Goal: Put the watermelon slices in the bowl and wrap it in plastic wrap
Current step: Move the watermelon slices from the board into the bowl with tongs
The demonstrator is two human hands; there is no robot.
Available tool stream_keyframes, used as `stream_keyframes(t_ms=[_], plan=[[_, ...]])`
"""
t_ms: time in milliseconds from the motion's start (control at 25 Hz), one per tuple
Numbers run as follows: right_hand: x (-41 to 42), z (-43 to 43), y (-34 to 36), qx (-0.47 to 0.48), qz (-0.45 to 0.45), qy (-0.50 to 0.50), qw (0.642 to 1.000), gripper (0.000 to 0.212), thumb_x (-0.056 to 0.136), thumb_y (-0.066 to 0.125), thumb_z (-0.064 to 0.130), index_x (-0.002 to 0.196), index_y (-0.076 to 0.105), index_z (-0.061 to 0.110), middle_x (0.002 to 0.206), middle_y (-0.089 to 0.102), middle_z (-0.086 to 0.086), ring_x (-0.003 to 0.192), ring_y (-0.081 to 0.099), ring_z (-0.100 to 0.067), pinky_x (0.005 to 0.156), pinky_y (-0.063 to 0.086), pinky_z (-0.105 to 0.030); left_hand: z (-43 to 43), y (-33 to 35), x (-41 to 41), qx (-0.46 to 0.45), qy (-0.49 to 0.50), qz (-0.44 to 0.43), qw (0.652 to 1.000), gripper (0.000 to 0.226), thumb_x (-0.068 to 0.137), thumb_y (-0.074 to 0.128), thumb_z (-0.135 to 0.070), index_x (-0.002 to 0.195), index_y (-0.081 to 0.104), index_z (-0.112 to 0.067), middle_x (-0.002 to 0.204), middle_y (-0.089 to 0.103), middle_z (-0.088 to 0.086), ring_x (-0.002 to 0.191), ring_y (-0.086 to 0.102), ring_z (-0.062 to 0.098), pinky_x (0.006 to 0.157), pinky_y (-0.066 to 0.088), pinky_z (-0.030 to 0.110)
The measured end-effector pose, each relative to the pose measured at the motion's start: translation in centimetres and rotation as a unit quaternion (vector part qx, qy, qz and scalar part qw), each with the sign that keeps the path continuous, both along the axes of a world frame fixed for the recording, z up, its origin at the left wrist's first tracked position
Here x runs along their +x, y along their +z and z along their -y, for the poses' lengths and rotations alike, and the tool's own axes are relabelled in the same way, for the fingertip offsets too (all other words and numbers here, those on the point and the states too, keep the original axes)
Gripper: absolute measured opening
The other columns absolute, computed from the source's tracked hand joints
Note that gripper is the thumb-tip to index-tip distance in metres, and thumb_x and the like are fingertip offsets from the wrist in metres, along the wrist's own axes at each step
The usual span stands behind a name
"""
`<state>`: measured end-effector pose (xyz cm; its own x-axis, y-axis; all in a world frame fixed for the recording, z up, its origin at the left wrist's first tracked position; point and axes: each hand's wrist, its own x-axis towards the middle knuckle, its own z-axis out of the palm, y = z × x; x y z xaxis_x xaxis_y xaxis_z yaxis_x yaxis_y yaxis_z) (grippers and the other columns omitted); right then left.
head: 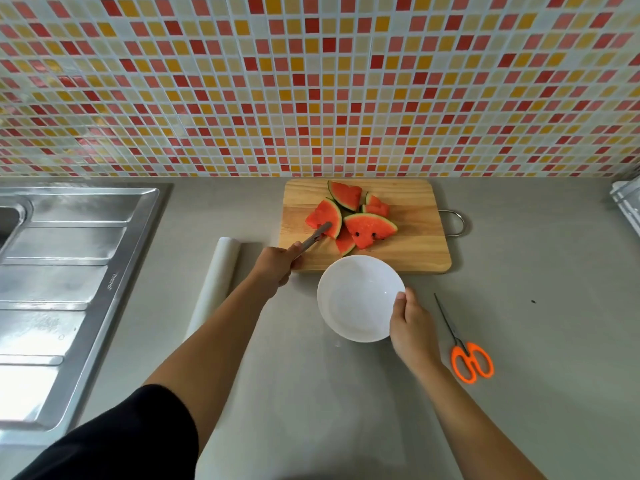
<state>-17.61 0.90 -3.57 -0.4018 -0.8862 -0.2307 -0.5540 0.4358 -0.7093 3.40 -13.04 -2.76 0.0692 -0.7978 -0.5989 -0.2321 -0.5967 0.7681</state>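
Several slices (369, 230), left fingers (295, 247) gripping tongs (313, 239), right fingers (401, 296) holding bowl (356, 299), scissors (464, 348) nearby

The tongs (313, 239) held by the left hand (277, 268) reach forward from its fingers onto the cutting board (408, 251), tips touching the leftmost of the watermelon slices (353, 216) piled there. The bowl (356, 299) sits just before the board, with the right hand (410, 323) gripping its right rim. The roll of wrap (216, 285) lies left of the left hand, with the sink (69, 289) farther left. The scissors (464, 344) lie right of the right hand.

A home kitchen: steel sink (69, 271) (with draining board), mosaic-tiled wall (311, 81), grey bench (519, 306), wooden cutting board (415, 237).
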Motion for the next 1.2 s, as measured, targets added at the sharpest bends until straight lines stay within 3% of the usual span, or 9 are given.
stream_keyframes(t_ms=[200,360,480,640,800,920,1040,1200], plan=[[0.0,-0.1,0.1,0.001,-0.003,-0.001,1.0,0.035,0.098,0.025,0.032,0.122,0.045,0.017,0.081,0.056,-0.004,0.074,0.051,-0.025,0.056,0.03,-0.031,0.0,0.4,0.3,-0.026,-0.012,0.042,0.999,0.042,0.09,0.057,-0.041,0.068,0.059,-0.005,0.053,0.034,0.002,0.043,0.025,0.015,0.045,0.021,0.024],[0.0,-0.1,0.0,0.007,-0.004,0.001,1.0,0.034,0.098,0.025,0.032,0.121,0.045,0.017,0.079,0.054,-0.004,0.074,0.051,-0.025,0.052,0.027,-0.03,-0.3,0.8,0.8,-0.078,-0.01,0.083,0.993,0.036,0.09,0.057,-0.042,0.074,0.068,-0.011,0.063,0.055,0.001,0.048,0.035,0.015,0.048,0.03,0.024],[0.0,-0.1,0.0,0.004,-0.006,0.0,1.0,0.034,0.098,0.025,0.032,0.121,0.045,0.017,0.083,0.057,-0.007,0.077,0.053,-0.028,0.057,0.03,-0.031,-0.3,1.2,1.2,-0.096,-0.02,0.1,0.99,0.034,0.09,0.057,-0.042,0.074,0.068,-0.014,0.065,0.058,0.0,0.05,0.039,0.014,0.05,0.034,0.024],[0.0,-0.1,0.1,-0.003,0.003,-0.003,1.0,0.033,0.098,0.025,0.034,0.118,0.046,0.018,0.088,0.061,-0.01,0.081,0.055,-0.03,0.059,0.032,-0.032,-0.7,1.5,1.9,-0.107,-0.039,0.069,0.991,0.036,0.091,0.057,-0.039,0.082,0.07,-0.006,0.065,0.053,0.002,0.049,0.035,0.016,0.049,0.03,0.024],[0.1,-0.3,0.1,-0.018,0.019,-0.012,1.0,0.031,0.097,0.023,0.038,0.106,0.049,0.022,0.074,0.056,0.0,0.07,0.053,-0.024,0.049,0.029,-0.03,-1.7,2.9,2.9,-0.129,-0.069,0.021,0.989,0.033,0.092,0.057,-0.035,0.078,0.069,-0.007,0.063,0.047,0.0,0.048,0.029,0.014,0.043,0.025,0.02],[0.2,-0.3,-0.1,-0.027,0.037,-0.029,0.999,0.03,0.097,0.023,0.038,0.09,0.048,0.023,0.059,0.051,0.001,0.057,0.051,-0.021,0.046,0.029,-0.031,-3.2,4.8,4.5,-0.133,-0.152,-0.001,0.979,0.031,0.091,0.058,-0.035,0.074,0.07,-0.011,0.058,0.046,-0.005,0.044,0.031,0.008,0.041,0.024,0.015],[0.2,-0.2,-0.2,-0.024,0.048,-0.043,0.998,0.032,0.097,0.023,0.038,0.085,0.047,0.021,0.057,0.051,-0.002,0.056,0.051,-0.02,0.046,0.029,-0.03,-4.3,6.6,5.5,-0.078,-0.286,0.044,0.954,0.03,0.089,0.058,-0.04,0.075,0.073,-0.017,0.057,0.049,-0.01,0.048,0.035,0.007,0.046,0.029,0.016],[0.0,-0.3,-0.2,-0.021,0.045,-0.039,0.998,0.034,0.097,0.021,0.039,0.082,0.045,0.021,0.062,0.052,-0.001,0.06,0.051,-0.018,0.047,0.029,-0.028,-3.8,7.3,2.6,-0.098,-0.425,0.232,0.87,0.033,0.09,0.056,-0.043,0.081,0.073,-0.016,0.063,0.058,-0.01,0.058,0.05,0.006,0.051,0.037,0.012]])
